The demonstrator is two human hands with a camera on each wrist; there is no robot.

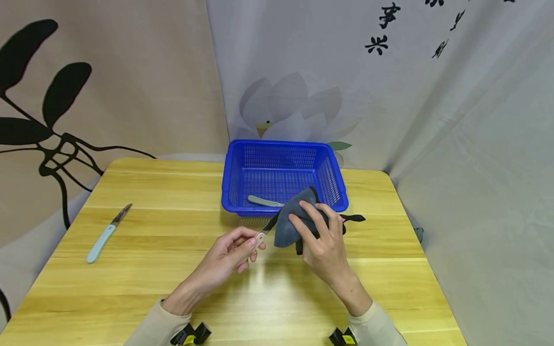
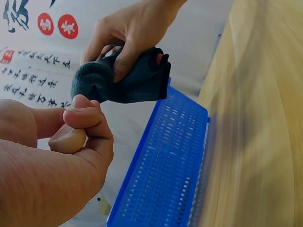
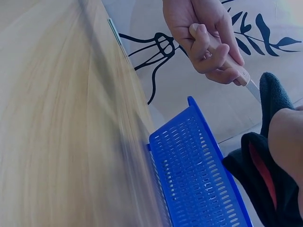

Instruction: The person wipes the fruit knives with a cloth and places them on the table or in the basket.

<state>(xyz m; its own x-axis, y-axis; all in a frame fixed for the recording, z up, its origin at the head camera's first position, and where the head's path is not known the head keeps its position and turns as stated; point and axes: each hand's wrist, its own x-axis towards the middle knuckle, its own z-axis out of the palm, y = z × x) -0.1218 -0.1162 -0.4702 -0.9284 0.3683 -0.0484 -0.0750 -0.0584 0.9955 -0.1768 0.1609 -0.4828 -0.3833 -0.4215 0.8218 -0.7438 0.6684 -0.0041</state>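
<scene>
My left hand [image 1: 227,257] grips a folding-style knife by its pale beige handle [image 3: 229,61], seen along its length in the right wrist view. The blade [image 3: 254,90] points toward a dark grey-blue cloth [image 1: 289,226], and its far part is hidden by the cloth. My right hand [image 1: 322,242] holds the bunched cloth, fingers bent over it. A bit of pinkish red [image 3: 262,172] shows in the folds. Both hands are above the table, just in front of the blue basket [image 1: 229,192].
Inside the basket lies a knife with a pale grey-green handle [image 1: 263,201], its blade end hidden by the cloth. Another knife, with a light blue handle [image 1: 101,243], lies on the left of the wooden table [image 1: 173,202]. Printed curtains [image 1: 164,72] hang behind the table.
</scene>
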